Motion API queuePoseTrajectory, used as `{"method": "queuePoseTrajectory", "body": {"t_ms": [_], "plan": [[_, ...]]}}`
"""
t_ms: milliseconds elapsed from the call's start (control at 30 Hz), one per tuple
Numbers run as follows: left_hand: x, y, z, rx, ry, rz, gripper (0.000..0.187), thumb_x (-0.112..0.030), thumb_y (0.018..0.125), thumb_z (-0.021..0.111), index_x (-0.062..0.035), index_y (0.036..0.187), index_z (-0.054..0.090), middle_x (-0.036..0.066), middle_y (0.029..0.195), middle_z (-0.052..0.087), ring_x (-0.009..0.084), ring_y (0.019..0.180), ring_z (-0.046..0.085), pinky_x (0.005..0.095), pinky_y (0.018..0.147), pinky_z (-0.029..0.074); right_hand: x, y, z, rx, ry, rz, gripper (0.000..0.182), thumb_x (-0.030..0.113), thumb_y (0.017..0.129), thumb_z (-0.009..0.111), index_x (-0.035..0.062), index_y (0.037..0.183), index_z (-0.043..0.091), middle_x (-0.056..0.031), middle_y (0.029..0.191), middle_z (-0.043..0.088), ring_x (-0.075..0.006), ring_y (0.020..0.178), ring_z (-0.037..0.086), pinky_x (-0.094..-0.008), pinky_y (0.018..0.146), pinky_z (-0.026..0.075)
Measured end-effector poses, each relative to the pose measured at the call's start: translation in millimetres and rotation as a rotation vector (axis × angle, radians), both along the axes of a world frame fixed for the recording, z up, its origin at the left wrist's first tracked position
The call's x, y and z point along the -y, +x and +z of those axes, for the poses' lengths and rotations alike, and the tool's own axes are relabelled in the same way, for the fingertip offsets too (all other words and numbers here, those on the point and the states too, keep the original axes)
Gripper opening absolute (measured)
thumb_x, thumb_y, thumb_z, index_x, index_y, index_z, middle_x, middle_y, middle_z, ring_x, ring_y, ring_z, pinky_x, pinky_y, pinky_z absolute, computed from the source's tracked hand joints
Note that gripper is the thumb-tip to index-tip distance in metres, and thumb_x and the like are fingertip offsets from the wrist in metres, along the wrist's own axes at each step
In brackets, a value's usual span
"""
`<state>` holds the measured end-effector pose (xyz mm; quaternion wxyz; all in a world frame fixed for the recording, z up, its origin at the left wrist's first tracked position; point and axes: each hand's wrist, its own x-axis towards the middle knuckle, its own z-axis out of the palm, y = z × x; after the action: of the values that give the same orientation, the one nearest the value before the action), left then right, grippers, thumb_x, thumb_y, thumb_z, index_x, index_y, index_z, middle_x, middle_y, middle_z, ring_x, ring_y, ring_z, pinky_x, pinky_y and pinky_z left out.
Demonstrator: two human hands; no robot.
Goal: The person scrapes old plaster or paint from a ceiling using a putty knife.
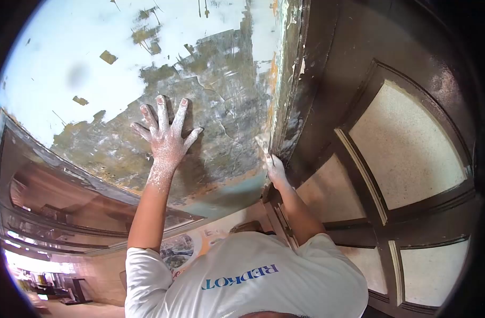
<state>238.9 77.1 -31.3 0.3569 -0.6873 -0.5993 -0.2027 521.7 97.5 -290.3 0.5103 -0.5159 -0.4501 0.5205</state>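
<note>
My left hand (165,135), dusted with white powder, lies flat with fingers spread on the scraped grey-brown part of the wall surface (216,106). My right hand (275,168) is closed around a scraper (263,144), its pale blade against the surface beside the vertical frame edge. The fingers partly hide the handle. White paint (67,58) with ragged edges covers the upper left of the surface. Along the frame edge (285,69) the paint is chipped, with orange and pale green showing.
To the right stands a dark brown panelled door (354,164) with pale speckled insets. A brown frame (51,146) with reflective panes runs along the lower left. Below it, a tiled wall (102,270) and blurred objects show far off.
</note>
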Motion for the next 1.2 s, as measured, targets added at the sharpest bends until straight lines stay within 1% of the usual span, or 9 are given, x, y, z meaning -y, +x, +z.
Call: {"method": "queuePoseTrajectory", "body": {"t_ms": [133,267,500,700,800,900,967,1067,1200], "plan": [[-3,0,-5,-0.022,0.072,-0.016,0.082,-0.064,0.073,0.065,-0.0323,0.144,0.038,0.021,0.155,0.016,0.0535,0.139,0.004,0.0792,0.097,0.007,-9,1,31,-0.003,0.055,0.047,0.034,0.035,0.099,0.048,0.0026,0.097,0.058,-0.0014,0.076,0.054,-0.0130,0.069,0.051,-0.0296,0.066,0.042],[-4,0,-7,-0.016,0.069,-0.013,0.082,-0.065,0.073,0.064,-0.0324,0.144,0.038,0.021,0.155,0.015,0.0533,0.139,0.003,0.0790,0.097,0.007,5,6,-15,0.007,-0.031,-0.024,0.033,0.033,0.099,0.047,0.0022,0.094,0.057,-0.0011,0.073,0.053,-0.0126,0.067,0.050,-0.0298,0.063,0.040],[-5,10,-30,0.047,-0.013,-0.041,0.076,-0.058,0.076,0.066,-0.0379,0.144,0.036,0.016,0.155,0.017,0.0513,0.140,-0.001,0.0813,0.096,0.007,-19,-6,37,-0.031,0.183,0.028,0.031,0.035,0.098,0.050,0.0051,0.094,0.058,0.0028,0.078,0.052,-0.0094,0.071,0.047,-0.0267,0.065,0.040],[-4,22,-77,-0.041,-0.162,-0.037,0.081,-0.052,0.076,0.070,-0.0372,0.146,0.032,0.017,0.155,0.015,0.0488,0.141,-0.002,0.0805,0.097,0.011,-2,4,-23,-0.023,-0.035,-0.033,0.034,0.036,0.098,0.051,0.0034,0.091,0.059,0.0002,0.074,0.053,-0.0103,0.069,0.049,-0.0275,0.064,0.040],[-4,26,-92,-0.037,-0.185,-0.037,0.082,-0.051,0.076,0.071,-0.0378,0.146,0.030,0.016,0.155,0.015,0.0485,0.141,0.000,0.0805,0.096,0.013,-18,-3,21,0.065,0.350,-0.097,0.032,0.033,0.096,0.054,0.0028,0.088,0.059,-0.0015,0.067,0.052,-0.0129,0.060,0.049,-0.0309,0.058,0.042],[-3,31,-96,-0.018,-0.225,-0.043,0.082,-0.050,0.076,0.071,-0.0386,0.146,0.029,0.015,0.156,0.015,0.0484,0.141,0.002,0.0804,0.097,0.013,-24,-3,62,-0.011,0.221,0.010,0.034,0.036,0.098,0.052,0.0042,0.088,0.058,0.0008,0.072,0.052,-0.0087,0.065,0.047,-0.0265,0.061,0.039],[-2,33,-94,-0.023,-0.251,-0.004,0.081,-0.051,0.081,0.065,-0.0424,0.147,0.021,0.010,0.157,0.014,0.0470,0.142,0.003,0.0802,0.096,0.016,-21,-2,37,-0.056,0.272,0.003,0.034,0.036,0.098,0.051,0.0045,0.088,0.058,0.0008,0.070,0.051,-0.0087,0.063,0.046,-0.0268,0.059,0.038],[-4,30,-99,-0.039,-0.213,-0.024,0.082,-0.050,0.076,0.070,-0.0388,0.146,0.028,0.013,0.156,0.014,0.0478,0.142,0.001,0.0803,0.097,0.013,-3,-2,-19,-0.002,0.242,-0.006,0.035,0.035,0.097,0.053,0.0027,0.084,0.058,-0.0010,0.071,0.056,-0.0095,0.060,0.051,-0.0295,0.055,0.041],[-3,29,-103,-0.036,-0.247,-0.001,0.082,-0.053,0.079,0.066,-0.0428,0.147,0.021,0.008,0.157,0.015,0.0461,0.142,0.004,0.0797,0.096,0.018,-9,-6,26,-0.034,0.240,-0.064,0.033,0.032,0.097,0.053,0.0014,0.086,0.058,-0.0026,0.069,0.056,-0.0110,0.058,0.050,-0.0295,0.055,0.041]]}}
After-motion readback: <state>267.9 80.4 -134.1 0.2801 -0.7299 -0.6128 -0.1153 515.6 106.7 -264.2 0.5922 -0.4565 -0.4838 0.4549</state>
